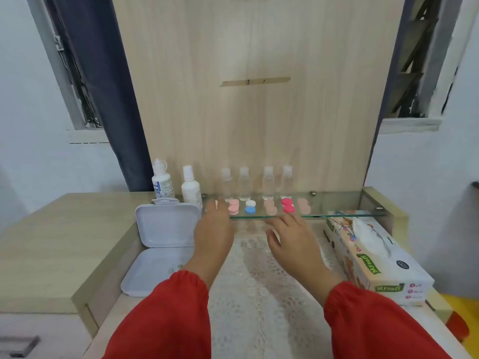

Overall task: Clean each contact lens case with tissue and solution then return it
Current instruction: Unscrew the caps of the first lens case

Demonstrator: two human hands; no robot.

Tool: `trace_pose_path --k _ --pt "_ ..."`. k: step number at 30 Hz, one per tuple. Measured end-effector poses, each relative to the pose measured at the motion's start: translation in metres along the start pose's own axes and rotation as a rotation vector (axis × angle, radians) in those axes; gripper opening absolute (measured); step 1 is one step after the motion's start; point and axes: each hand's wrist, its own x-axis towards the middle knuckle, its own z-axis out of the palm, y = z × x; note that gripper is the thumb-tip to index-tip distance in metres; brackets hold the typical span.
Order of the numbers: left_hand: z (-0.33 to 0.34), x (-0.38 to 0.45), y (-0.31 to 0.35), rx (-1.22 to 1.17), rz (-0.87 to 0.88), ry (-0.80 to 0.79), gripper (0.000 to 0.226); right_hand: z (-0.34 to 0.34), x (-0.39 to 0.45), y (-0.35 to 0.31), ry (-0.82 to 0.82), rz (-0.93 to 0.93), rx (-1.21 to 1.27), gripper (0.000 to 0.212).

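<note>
1. Left hand (213, 230) out over the front of the glass shelf (337, 216), fingers mostly straight, holding nothing that shows.
2. Right hand (290, 235) just below the shelf edge, fingers spread wide, holding nothing.
3. Lens cases in a row on the shelf: light pink (233, 206), white and blue (250, 206), pale peach (270, 207), bright pink (288, 205).
4. Tissue box (373, 260) at the right.
5. Two white solution bottles (191, 186) at the left.

left hand (213, 230) fingertips blurred, grip unclear
</note>
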Motion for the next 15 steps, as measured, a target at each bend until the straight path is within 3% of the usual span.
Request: trace_pose_path --k 4,7,15 --pt "-0.006 0.019 -0.006 0.069 -0.131 -0.114 0.034 -0.006 0.013 -0.001 0.027 0.011 -0.003 0.018" --pt "-0.002 0.022 -0.008 0.105 -0.135 -0.172 0.035 -0.006 0.015 0.000 0.040 -0.010 -0.005 0.016" --pt "0.004 0.022 -0.010 0.072 -0.086 -0.124 0.033 -0.006 0.010 0.004 0.043 -0.025 0.010 0.018"
